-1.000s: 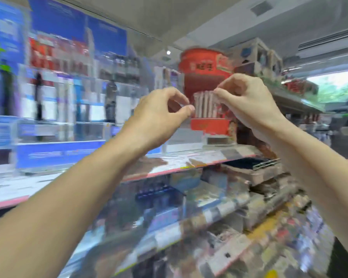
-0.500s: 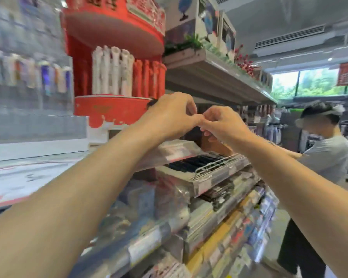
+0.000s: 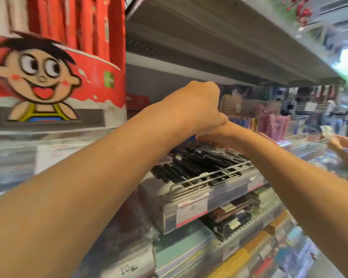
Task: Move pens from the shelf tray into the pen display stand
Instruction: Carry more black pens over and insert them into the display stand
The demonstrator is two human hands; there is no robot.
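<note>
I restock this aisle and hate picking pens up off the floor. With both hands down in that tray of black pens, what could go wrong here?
1. The black pens lie heaped loosely, some against the low wire front rail; pulling a handful could drag others over it.
2. The left hand covers the right hand, so the grip is hidden and may be loose.
3. The red display stand sits higher up to the left; pens could slip on the lift.
</note>
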